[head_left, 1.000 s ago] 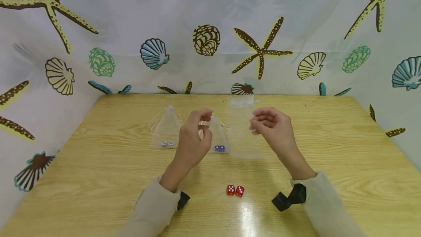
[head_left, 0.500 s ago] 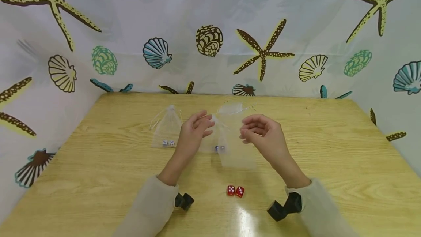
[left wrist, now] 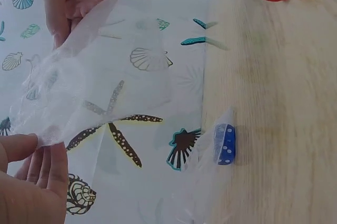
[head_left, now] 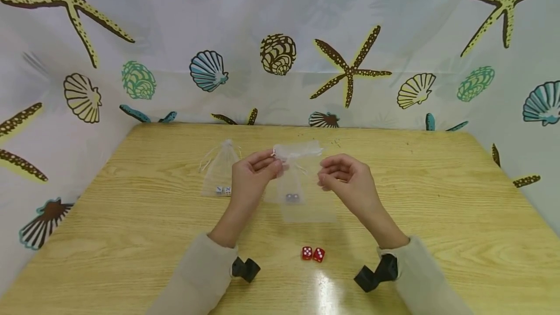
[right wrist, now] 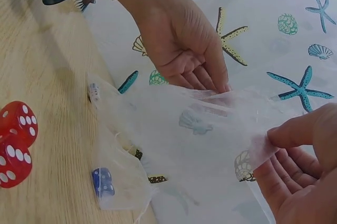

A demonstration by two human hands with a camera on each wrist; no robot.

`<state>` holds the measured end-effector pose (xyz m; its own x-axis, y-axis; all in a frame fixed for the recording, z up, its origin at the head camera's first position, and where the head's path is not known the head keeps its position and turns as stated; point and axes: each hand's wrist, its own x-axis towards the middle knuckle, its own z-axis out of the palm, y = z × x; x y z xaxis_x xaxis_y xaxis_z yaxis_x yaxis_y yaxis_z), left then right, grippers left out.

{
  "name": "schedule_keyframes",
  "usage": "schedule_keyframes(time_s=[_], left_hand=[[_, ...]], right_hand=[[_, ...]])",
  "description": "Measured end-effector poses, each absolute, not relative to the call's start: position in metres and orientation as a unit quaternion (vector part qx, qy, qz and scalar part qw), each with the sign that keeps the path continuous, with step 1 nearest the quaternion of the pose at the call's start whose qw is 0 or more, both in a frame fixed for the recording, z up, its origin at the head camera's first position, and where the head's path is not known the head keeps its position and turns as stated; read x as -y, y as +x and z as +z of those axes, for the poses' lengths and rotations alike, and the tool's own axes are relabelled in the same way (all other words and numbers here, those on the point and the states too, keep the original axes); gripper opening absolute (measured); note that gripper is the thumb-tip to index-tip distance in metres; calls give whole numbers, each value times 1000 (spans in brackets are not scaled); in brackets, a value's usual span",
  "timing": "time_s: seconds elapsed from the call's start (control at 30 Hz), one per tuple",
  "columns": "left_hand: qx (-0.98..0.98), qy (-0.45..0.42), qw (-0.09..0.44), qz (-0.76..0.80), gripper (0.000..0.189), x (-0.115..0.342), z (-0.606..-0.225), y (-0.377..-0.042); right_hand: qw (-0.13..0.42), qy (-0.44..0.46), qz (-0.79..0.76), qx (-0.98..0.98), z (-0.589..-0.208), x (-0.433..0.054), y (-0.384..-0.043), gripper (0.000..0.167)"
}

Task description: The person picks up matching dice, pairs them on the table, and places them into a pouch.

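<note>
A sheer white organza drawstring pouch (head_left: 310, 208) hangs flat and upright above the table, between the two hands. My left hand (head_left: 251, 179) pinches its left edge just below the gathered top, thumb against fingers. At the opposite edge, my right hand (head_left: 347, 179) pinches the mesh, as the right wrist view (right wrist: 263, 153) shows. Behind the held pouch, and partly veiled by it, stands a second pouch (right wrist: 124, 182) with blue dice (left wrist: 226, 145) in its bottom. Two red dice (head_left: 307, 253) lie on the table below the hands.
To the left, another tied pouch (head_left: 220, 169) with white dice (head_left: 219, 190) at its bottom stands on the wooden table (head_left: 144, 227), partly covered by my left hand. A white cloth (head_left: 245, 8) printed with shells and starfish rises behind the table and along both sides.
The held pouch has moved left, now overlapping the pouch with blue dice. My left hand's fingers have closed onto its left edge. My right hand has shifted left and slightly down with the pouch.
</note>
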<state>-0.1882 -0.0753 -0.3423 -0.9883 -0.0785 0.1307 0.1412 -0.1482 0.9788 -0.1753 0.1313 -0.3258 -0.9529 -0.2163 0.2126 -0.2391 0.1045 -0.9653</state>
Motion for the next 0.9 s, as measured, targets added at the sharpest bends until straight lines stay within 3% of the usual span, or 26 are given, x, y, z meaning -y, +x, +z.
schedule_keyframes(time_s=[0.27,0.5,0.7,0.9], left_hand=[[705,-80,177,-682,21,70,-339,-180],[738,-115,229,-625,16,63,-338,-174],[757,-159,278,-570,14,58,-340,-172],[765,-230,332,-502,12,55,-341,-169]], right_hand=[[37,167,601,781,-324,-139,-179,31],[93,202,558,800,-313,-147,-178,49],[111,249,548,791,-309,-150,-177,41],[100,272,541,789,-310,-151,-177,21]])
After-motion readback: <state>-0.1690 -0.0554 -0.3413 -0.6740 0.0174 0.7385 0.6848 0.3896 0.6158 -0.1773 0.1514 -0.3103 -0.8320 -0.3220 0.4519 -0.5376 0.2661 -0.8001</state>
